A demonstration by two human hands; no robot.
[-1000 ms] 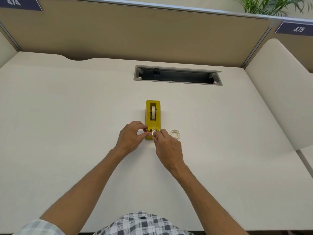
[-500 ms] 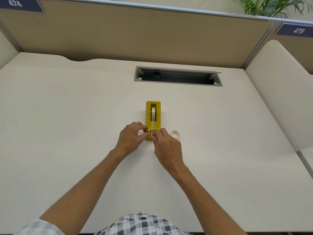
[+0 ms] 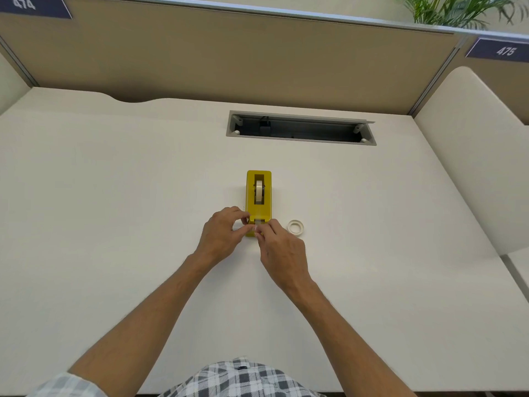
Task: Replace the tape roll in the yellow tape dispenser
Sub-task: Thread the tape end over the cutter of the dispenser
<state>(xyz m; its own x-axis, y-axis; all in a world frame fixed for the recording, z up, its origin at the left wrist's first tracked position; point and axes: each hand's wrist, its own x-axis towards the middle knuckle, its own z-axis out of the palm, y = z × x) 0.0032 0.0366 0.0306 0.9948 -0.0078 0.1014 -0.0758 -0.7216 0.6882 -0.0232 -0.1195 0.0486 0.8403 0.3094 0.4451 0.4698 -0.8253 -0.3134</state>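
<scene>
A: Item one?
B: Yellow block-shaped plastic tape dispenser (image 3: 259, 202), standing mid-desk, long axis running away from the person. A pale roll of tape (image 3: 259, 191) sits upright in its dark well.

A: Hands?
B: Left hand (image 3: 221, 236), fingers curled, gripping the dispenser's near end from its left side. Right hand (image 3: 282, 252), thumb and forefinger pinching a clear strip of tape (image 3: 259, 222) at the cutter end; how far the strip runs is hard to tell.

A: Nearby?
B: Empty white ring-shaped tape core (image 3: 295, 226), lying flat just right of the dispenser, apart from it.

A: Surroundings?
B: Cream desk top (image 3: 114, 224); grey open cable slot (image 3: 300, 128) behind; tan partition (image 3: 229, 58) with number plates; checked shirt (image 3: 243, 379) at the near edge
</scene>
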